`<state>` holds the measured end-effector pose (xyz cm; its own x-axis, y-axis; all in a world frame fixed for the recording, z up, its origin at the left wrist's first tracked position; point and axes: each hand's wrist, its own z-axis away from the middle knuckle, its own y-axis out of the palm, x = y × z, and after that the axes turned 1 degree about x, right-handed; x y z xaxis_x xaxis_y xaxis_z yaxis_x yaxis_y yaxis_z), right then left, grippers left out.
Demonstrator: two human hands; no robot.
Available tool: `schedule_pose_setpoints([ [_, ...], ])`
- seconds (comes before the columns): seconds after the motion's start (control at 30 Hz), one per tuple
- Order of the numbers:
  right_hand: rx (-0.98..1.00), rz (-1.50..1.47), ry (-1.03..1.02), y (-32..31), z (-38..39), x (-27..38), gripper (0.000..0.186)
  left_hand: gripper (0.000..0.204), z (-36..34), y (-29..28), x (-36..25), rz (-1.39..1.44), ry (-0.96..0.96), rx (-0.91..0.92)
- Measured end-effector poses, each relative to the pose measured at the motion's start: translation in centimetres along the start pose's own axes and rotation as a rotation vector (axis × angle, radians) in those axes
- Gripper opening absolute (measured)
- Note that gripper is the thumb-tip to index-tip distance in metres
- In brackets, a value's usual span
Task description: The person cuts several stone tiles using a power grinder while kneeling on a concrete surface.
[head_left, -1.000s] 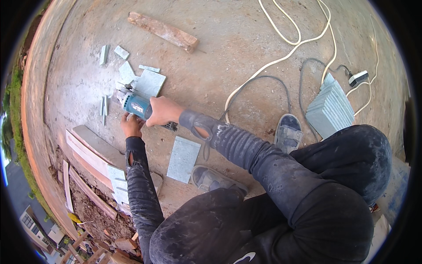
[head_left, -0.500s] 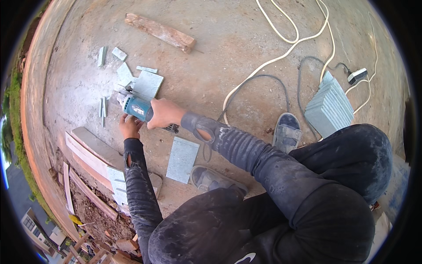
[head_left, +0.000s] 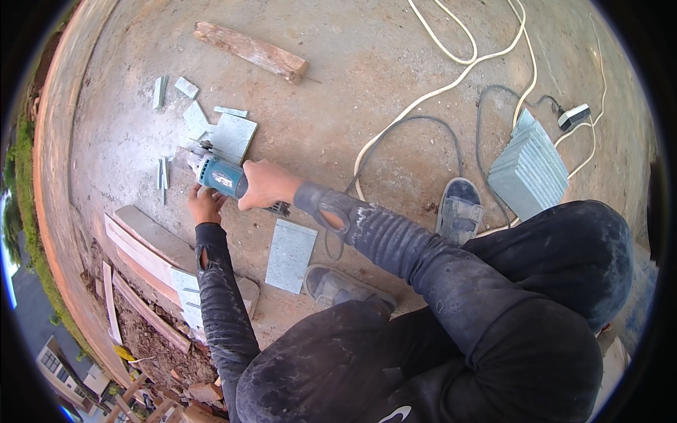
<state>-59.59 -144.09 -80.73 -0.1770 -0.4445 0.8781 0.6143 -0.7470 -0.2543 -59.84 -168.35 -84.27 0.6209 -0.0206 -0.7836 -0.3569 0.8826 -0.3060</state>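
My right hand (head_left: 266, 185) is wrapped round the rear of a teal angle grinder (head_left: 222, 176), whose head points left. Below the tool's front, my left hand (head_left: 206, 205) has its fingers curled against the casing; part of its grip is hidden. The grinder's disc end lies at the near left edge of a pale grey-green stone tile (head_left: 234, 134) on the ground. Touching that tile's left side is a cut tile piece (head_left: 196, 120), with a narrow strip (head_left: 230, 111) along its far edge. Another whole tile (head_left: 291, 255) lies flat near my left foot.
A wooden block (head_left: 250, 51) lies beyond the tiles. Loose offcuts (head_left: 163, 173) are at the left. A leaning stack of tiles (head_left: 529, 169) stands by my right foot, near a socket block (head_left: 573, 118) and a looping cream cable (head_left: 416, 106). Planks (head_left: 144, 250) border dug soil at the lower left.
The whole view has shifted slightly. Both hands and the grinder stay at nearly the same spot by the tile.
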Motion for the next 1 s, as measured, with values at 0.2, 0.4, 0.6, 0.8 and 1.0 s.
schedule_pose_setpoints([
  [0.2, -0.017, -0.006, -0.01, -0.1, 0.8, -0.2, 0.065, 0.04, 0.0, 0.0, 0.1, 0.009, -0.002, 0.004],
  [0.4, -0.007, -0.023, -0.003, -0.4, 1.5, -0.2, 0.063, 0.041, 0.1, 0.0, -0.1, 0.008, -0.001, -0.006],
  [0.6, -0.012, -0.014, -0.01, -0.3, 1.8, -0.7, 0.064, 0.043, 0.1, 0.1, 0.0, 0.002, -0.006, -0.014],
  [0.8, -0.018, 0.003, -0.023, 0.1, 1.9, -1.2, 0.064, 0.045, 0.2, 0.2, -0.2, -0.002, -0.001, -0.011],
  [1.0, -0.007, 0.008, -0.022, -0.3, 2.9, -1.6, 0.064, 0.046, 0.2, 0.2, -0.1, 0.0, 0.0, -0.017],
])
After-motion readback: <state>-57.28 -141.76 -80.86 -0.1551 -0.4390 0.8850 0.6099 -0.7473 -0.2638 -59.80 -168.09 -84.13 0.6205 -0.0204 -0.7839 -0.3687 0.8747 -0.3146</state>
